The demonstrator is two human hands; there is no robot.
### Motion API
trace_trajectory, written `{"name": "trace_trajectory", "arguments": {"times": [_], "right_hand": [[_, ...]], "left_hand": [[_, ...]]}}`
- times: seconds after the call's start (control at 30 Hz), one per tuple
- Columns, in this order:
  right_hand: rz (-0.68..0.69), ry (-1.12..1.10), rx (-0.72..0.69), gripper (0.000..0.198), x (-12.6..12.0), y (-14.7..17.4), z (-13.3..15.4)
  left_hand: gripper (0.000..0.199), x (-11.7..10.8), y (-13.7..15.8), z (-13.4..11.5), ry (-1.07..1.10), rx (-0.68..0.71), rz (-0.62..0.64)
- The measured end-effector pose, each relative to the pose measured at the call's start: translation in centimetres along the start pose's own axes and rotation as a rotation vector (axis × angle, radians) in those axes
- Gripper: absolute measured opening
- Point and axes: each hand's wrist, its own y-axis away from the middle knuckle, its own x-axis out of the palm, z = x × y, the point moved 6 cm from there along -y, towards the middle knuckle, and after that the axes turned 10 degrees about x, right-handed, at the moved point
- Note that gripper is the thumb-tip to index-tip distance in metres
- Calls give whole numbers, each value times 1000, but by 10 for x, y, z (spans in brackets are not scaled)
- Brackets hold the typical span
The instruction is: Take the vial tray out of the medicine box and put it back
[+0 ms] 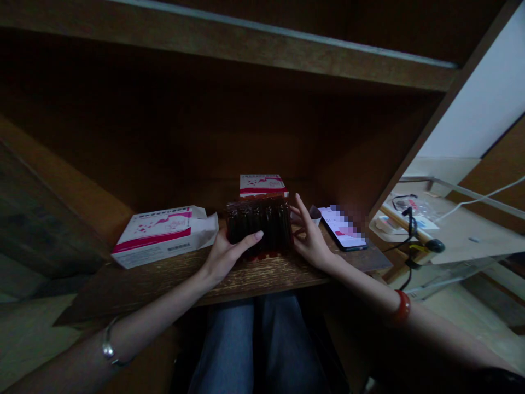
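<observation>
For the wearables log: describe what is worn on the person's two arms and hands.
Both forearms are bare, with no sleeves showing. The left wrist carries a thin silver bracelet with a rounded bead on it. The right wrist carries a thick, glossy red bangle. The left hand and right hand wear no gloves; any rings are too small to make out.

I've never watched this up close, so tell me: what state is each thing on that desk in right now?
Tray of dark vials: upright, held between both hands.
Left hand: gripping the tray's left side.
Right hand: fingers against its right side.
Large white-and-pink box: lying flat, end flap open.
Small box: behind the tray, closed.
Phone: lying flat, screen lit.
</observation>
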Motion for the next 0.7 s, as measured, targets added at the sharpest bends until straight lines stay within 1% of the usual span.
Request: {"name": "trace_trajectory", "arguments": {"times": [0.1, 0.13, 0.2, 0.27, 0.33, 0.4, 0.47, 0.53, 0.6, 0.63, 0.7], "right_hand": [[-127, 336, -270, 96, -2, 9, 20], [-162, 422, -339, 96, -2, 12, 25], [-213, 542, -420, 96, -3, 16, 33], [-252, 583, -443, 93, -4, 18, 37], [-258, 575, -461, 85, -4, 21, 38], [-248, 528, -500, 76, -4, 23, 41], [-233, 444, -536, 68, -6, 24, 44], [-213, 342, -525, 63, -8, 24, 46], [-175, 226, -455, 59, -11, 22, 43], [-155, 154, -400, 58, -12, 21, 40], [-144, -13, -214, 59, -14, 17, 28]], "left_hand": [[31, 9, 1, 15, 164, -240, 115], [32, 11, 1, 17, 187, -288, 137], [32, 13, 3, 18, 197, -326, 155], [32, 15, 5, 20, 199, -359, 166], [33, 15, 8, 21, 180, -378, 184], [35, 15, 9, 24, 164, -392, 205], [41, 14, 9, 27, 192, -381, 202], [51, 11, 7, 28, 264, -320, 161], [62, 6, 4, 29, 313, -227, 103], [65, 3, 3, 29, 314, -169, 75], [65, -3, 3, 24, 249, -15, 61]]}}
